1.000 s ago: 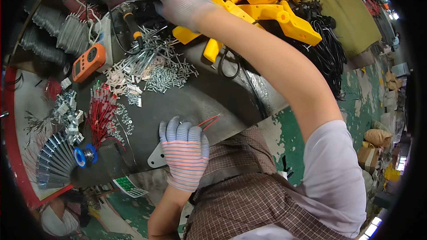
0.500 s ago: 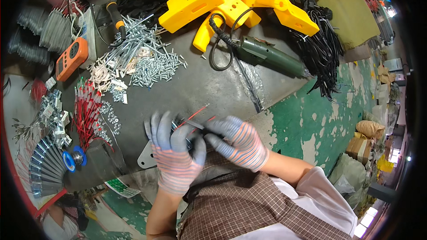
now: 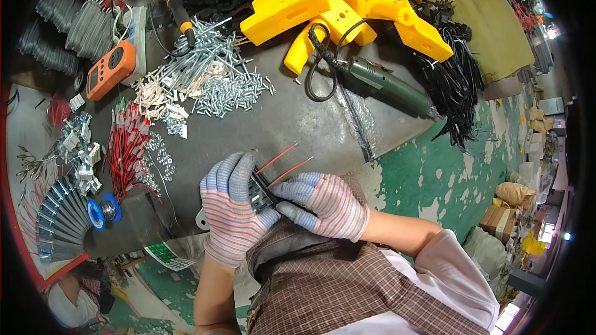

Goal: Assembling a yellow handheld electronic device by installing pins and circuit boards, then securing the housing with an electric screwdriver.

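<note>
Orange-striped left hand (image 3: pixel 233 201), half curled, grips a dark slotted part (image 3: pixel 258 197); right hand (image 3: pixel 326 205), nearly closed, pinches its nearer edge; red wires (image 3: pixel 290 172) jut ahead of both.

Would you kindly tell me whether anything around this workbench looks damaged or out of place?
The green floor looks worn, its paint patchy to the right of the workbench. The black cables also look untidy, their lower ends hanging past the bench's edge.

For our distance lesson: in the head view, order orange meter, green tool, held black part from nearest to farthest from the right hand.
1. Black part: beside right hand, left
2. Green tool: beyond, slightly right
3. Orange meter: far left
</note>
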`<state>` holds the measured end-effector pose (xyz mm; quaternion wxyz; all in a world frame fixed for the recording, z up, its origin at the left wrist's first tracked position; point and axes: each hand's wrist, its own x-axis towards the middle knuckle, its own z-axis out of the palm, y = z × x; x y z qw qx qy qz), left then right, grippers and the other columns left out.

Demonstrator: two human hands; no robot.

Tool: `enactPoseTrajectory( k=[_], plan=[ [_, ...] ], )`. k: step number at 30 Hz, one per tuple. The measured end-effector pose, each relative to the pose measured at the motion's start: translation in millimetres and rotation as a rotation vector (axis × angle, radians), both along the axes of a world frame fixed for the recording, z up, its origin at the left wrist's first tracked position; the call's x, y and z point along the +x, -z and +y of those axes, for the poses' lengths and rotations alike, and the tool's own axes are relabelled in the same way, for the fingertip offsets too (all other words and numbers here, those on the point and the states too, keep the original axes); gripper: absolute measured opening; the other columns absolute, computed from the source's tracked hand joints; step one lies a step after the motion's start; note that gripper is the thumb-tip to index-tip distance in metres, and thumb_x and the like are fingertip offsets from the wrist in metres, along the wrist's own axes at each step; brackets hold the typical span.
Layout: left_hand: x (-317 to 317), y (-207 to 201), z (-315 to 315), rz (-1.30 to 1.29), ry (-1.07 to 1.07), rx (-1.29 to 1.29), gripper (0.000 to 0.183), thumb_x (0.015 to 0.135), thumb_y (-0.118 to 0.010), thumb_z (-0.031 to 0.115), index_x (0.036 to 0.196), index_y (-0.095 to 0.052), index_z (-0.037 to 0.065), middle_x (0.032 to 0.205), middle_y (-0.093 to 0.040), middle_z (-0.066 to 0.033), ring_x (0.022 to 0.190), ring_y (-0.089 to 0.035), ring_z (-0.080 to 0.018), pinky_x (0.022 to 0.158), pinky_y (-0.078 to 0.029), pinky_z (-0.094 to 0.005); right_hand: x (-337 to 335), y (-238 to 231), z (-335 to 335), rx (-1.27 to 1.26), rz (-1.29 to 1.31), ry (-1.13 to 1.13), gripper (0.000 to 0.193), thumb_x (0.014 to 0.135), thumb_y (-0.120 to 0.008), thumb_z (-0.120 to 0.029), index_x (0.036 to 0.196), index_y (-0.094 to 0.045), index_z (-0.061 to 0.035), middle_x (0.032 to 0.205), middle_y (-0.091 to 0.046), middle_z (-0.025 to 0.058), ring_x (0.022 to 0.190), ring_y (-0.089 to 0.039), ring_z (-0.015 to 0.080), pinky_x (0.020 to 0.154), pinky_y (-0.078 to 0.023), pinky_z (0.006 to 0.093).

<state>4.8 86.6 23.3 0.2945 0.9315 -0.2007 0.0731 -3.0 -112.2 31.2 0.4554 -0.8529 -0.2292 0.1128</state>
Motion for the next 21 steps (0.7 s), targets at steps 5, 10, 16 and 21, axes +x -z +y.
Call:
enactPoseTrajectory(
  k=[5,10,16,21],
  plan=[
    [-4.4,0.6,-2.0,-0.077,-0.022,0.042,0.084,0.06,-0.08,0.042,0.131,-0.048,0.008,0.121,-0.054,-0.0134,0.111,-0.051,-0.0334,0.095,-0.038,-0.0464,30.4,-13.8,-9.4,-0.022,-0.16,0.018,0.035,0.085,-0.066,-0.026,0.115,-0.063,-0.0079,0.107,-0.063,0.0155,0.097,-0.061,0.0364,0.085,-0.05,0.0436],
    [-2.0,-4.9,-4.7,-0.044,0.01,0.025,0.081,0.058,-0.083,0.037,0.126,-0.05,0.008,0.121,-0.054,-0.015,0.108,-0.051,-0.0346,0.095,-0.038,-0.0474,59.7,15.9,-19.9,-0.198,-0.599,-0.168,0.034,0.076,-0.067,-0.031,0.104,-0.063,-0.0116,0.113,-0.059,0.0111,0.115,-0.052,0.0333,0.103,-0.038,0.0499],
    [-3.2,-11.6,-0.2,0.035,0.049,0.084,0.076,0.057,-0.082,0.036,0.121,-0.053,0.009,0.118,-0.054,-0.0148,0.108,-0.052,-0.0348,0.094,-0.038,-0.0475,73.8,11.2,-37.2,-0.284,-0.784,-0.377,0.015,0.075,-0.061,-0.03,0.083,-0.058,-0.0172,0.084,-0.054,0.0057,0.088,-0.058,0.0275,0.081,-0.046,0.0413],
    [-3.4,-12.7,-4.0,0.002,0.049,0.088,0.081,0.055,-0.084,0.03,0.124,-0.05,0.008,0.12,-0.052,-0.0186,0.107,-0.05,-0.0386,0.093,-0.04,-0.0483,96.8,-14.1,-83.1,-0.437,-0.628,-0.115,0.02,0.07,-0.07,-0.029,0.085,-0.063,-0.0163,0.089,-0.057,0.0054,0.089,-0.057,0.0272,0.079,-0.044,0.0415]
  ],
)
